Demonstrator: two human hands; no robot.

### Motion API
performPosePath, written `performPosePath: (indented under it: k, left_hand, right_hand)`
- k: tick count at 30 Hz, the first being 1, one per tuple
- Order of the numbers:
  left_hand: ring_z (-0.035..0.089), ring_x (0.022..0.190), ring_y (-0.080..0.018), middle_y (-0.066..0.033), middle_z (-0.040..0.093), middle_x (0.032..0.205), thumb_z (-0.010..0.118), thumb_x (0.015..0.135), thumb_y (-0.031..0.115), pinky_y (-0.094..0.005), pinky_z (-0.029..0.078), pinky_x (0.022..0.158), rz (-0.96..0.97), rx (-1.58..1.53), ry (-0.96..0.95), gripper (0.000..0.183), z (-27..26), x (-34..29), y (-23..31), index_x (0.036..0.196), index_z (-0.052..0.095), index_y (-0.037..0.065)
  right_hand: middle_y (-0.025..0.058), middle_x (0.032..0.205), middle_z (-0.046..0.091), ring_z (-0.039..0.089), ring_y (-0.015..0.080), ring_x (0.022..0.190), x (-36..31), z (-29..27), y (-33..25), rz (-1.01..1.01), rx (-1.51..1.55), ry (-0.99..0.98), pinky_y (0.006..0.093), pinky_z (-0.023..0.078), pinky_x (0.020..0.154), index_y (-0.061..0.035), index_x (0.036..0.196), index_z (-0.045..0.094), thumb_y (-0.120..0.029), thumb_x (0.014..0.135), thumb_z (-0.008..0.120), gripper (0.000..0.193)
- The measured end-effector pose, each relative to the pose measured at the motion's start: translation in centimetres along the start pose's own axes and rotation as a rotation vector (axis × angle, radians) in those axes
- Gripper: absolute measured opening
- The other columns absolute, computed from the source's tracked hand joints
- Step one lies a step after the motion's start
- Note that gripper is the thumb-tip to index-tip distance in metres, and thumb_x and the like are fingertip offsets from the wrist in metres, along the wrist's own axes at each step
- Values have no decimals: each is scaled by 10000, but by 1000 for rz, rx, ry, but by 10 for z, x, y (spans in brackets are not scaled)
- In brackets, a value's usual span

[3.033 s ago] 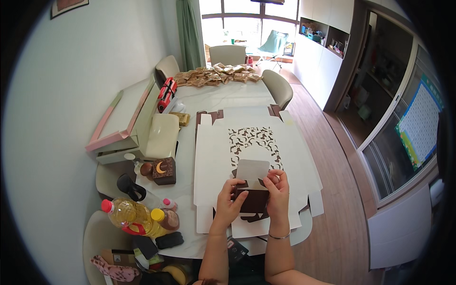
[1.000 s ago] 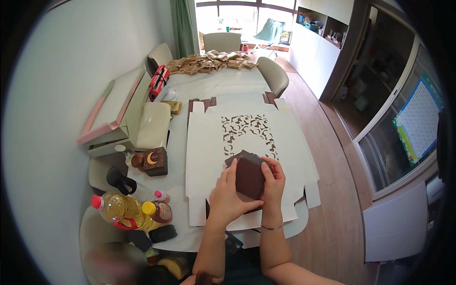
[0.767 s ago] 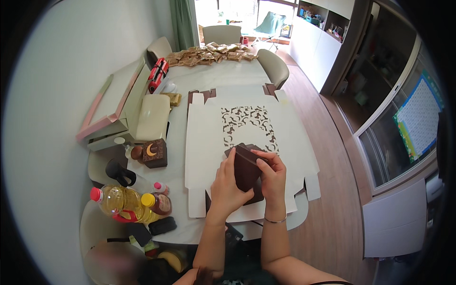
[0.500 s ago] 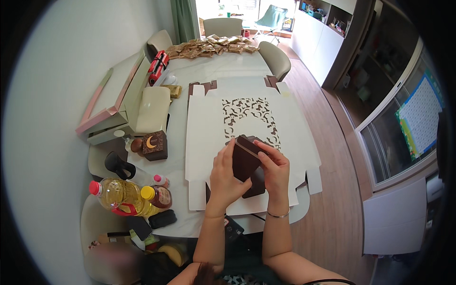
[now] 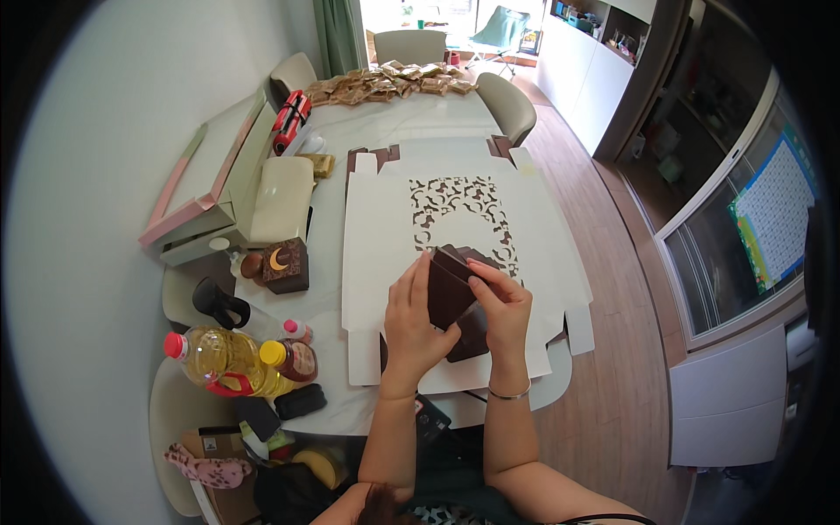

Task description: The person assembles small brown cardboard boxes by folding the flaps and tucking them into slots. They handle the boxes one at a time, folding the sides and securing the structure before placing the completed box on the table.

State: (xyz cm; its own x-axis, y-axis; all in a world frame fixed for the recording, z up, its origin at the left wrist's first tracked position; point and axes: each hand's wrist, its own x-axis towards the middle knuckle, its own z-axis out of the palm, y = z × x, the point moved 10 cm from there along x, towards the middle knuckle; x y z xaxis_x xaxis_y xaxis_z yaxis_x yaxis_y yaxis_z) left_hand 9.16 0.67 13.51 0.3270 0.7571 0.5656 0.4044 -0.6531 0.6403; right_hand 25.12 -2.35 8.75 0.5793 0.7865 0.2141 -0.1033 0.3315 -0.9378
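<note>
A small dark brown cardboard box (image 5: pixel 448 296) is held up and tilted between my two hands. My left hand (image 5: pixel 408 328) is closed on its left side, thumb low and fingers along the edge. My right hand (image 5: pixel 502 317) pinches the upper right edge near a flap. Behind and below it, partly hidden by my hands, another dark brown piece (image 5: pixel 473 339) rests on a large flat white cardboard sheet (image 5: pixel 376 236). The sheet has a cut-out pattern showing dark beneath. To the left stands a brown box with a gold crescent moon (image 5: pixel 286 266).
At the left edge stand an oil bottle (image 5: pixel 217 354), a yellow-capped brown bottle (image 5: pixel 297 360) and a black case (image 5: pixel 299 402). A pink-and-green open box (image 5: pixel 206 206) leans near the wall. Many wrapped packets (image 5: pixel 385 85) lie at the table's far end.
The upper part of the held box has opened a little, with a flap standing apart at its edge. My right fingers have shifted slightly left.
</note>
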Motion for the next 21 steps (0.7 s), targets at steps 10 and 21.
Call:
performPosePath:
  k: [10,21]
  left_hand:
    - [498,1141,-338,-135,494,1289,744,583,52,-409,483,923,49,108,29,921,3,-3,-2,1433,394,102]
    - [547,1083,-332,-130,532,1225,773,571,69,-399,507,872,-31,11,74,935,-4,-6,-12,1426,395,91]
  right_hand:
    - [111,1074,690,651,134,907,-3,6,-8,-43,-98,-9,273,555,755,3,949,712,41,826,679,133]
    - [101,1016,694,639,122,888,-7,19,-10,-162,-287,-41,254,528,772,19,862,673,40,823,685,45]
